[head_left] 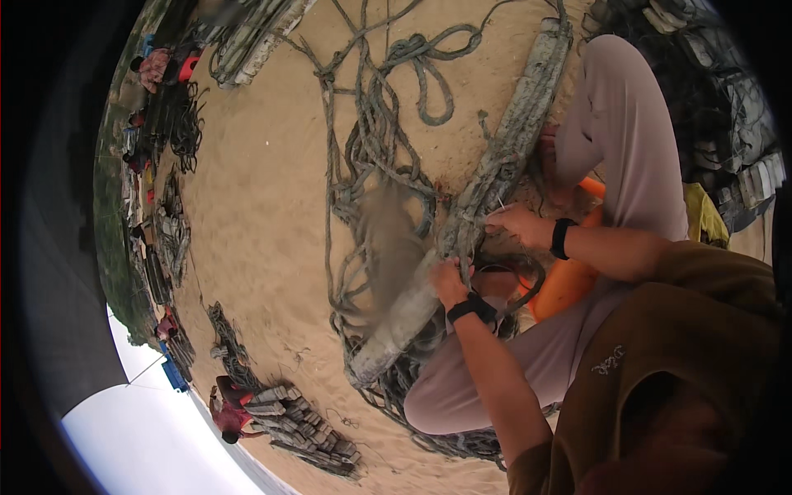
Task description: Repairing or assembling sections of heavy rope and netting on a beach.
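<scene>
A long, weathered grey-white bar [503, 157] lies slantwise in front of my bent legs, with rope and thin strands around its middle. My left hand [450, 282] is closed at the bar's near side, its fingers on the rope [464, 241] there. Just beside it, my right hand [520, 225] is pinched against the same stretch of bar. A thin white piece sticks up by the right fingertips; whether they hold it or a strand, I cannot tell. A dark loop of cord [536, 285] hangs below both hands.
Tangled grey-green rope [371, 136] lies on the sand beyond the bar, partly behind a blurred tan patch. Between my legs is an orange object [565, 285]. Stacked bars [305, 425] and a crouching person [231, 412] are at lower left; other people work further off.
</scene>
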Demonstrator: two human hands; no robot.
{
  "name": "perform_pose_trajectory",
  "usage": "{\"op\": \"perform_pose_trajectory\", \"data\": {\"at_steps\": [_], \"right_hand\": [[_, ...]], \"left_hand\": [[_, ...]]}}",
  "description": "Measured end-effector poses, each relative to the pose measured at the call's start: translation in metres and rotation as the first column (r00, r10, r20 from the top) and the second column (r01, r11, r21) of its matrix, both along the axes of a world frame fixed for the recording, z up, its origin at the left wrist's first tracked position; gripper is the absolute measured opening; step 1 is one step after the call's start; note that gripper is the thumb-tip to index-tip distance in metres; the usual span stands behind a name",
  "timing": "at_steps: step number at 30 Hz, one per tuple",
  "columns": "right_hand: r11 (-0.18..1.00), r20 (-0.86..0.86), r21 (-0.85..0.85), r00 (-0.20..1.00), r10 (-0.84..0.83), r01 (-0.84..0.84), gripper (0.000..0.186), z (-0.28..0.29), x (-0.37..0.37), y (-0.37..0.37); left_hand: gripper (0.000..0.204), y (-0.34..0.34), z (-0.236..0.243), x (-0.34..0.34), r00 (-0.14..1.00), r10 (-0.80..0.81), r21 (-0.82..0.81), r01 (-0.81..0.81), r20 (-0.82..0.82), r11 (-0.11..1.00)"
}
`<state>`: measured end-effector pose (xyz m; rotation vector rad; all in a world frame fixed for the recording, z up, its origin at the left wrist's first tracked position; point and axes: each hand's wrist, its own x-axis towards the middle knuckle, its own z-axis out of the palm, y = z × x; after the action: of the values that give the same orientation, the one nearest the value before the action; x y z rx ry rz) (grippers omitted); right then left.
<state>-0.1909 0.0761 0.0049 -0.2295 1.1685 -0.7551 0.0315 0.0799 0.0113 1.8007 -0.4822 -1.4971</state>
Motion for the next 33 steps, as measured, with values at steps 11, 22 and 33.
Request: {"op": "perform_pose_trajectory", "data": {"at_steps": [11,22,33], "right_hand": [[0.979,0.125,0.202,0.992,-0.002,-0.023,0.022,-0.019,0.034,0.020],[0.996,0.014,0.083,0.999,0.043,-0.044,0.025,0.099,-0.055,-0.006],[0.967,-0.297,0.034,0.927,-0.230,0.251,0.021,0.009,-0.053,-0.025]], "left_hand": [[0.021,0.002,0.031,-0.033,0.952,-0.267,0.204,0.294,-0.153,0.934],[0.032,-0.075,0.038,-0.102,-0.039,-0.083,0.076,0.863,0.996,0.500],[0.049,-0.107,-0.004,-0.137,0.120,-0.720,0.196,0.920,0.683,0.339]]}}
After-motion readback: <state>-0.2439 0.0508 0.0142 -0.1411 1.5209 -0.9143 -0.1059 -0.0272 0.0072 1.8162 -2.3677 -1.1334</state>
